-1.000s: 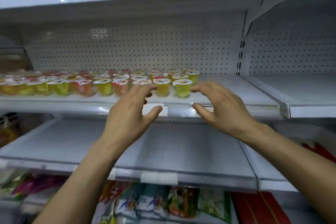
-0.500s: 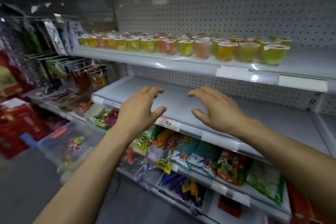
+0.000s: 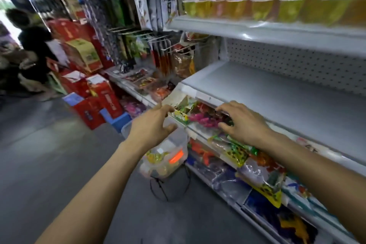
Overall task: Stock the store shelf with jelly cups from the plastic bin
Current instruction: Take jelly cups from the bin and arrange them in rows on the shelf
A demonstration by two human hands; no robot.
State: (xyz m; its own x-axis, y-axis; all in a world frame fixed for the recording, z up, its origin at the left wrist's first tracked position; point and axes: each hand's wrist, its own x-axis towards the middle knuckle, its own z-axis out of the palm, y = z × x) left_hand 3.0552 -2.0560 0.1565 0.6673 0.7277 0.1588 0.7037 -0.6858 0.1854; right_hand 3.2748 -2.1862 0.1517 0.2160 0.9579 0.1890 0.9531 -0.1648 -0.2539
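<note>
left hand (image 3: 152, 127) and right hand (image 3: 244, 123), both empty and spread, have swung from the cups (image 3: 257, 6) down toward the bin (image 3: 182, 144) beneath them, likely for more.

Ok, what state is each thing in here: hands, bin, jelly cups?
Left hand: open, holds nothing.
Right hand: open, holds nothing.
Bin: upright, partly filled.
Jelly cups: upright, in a row on the upper shelf.

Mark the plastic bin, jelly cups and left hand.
plastic bin (image 3: 178, 142): head view, clear side wall.
jelly cups (image 3: 263, 10): head view, side of a yellow cup.
left hand (image 3: 152, 126): head view, back of hand.
</note>
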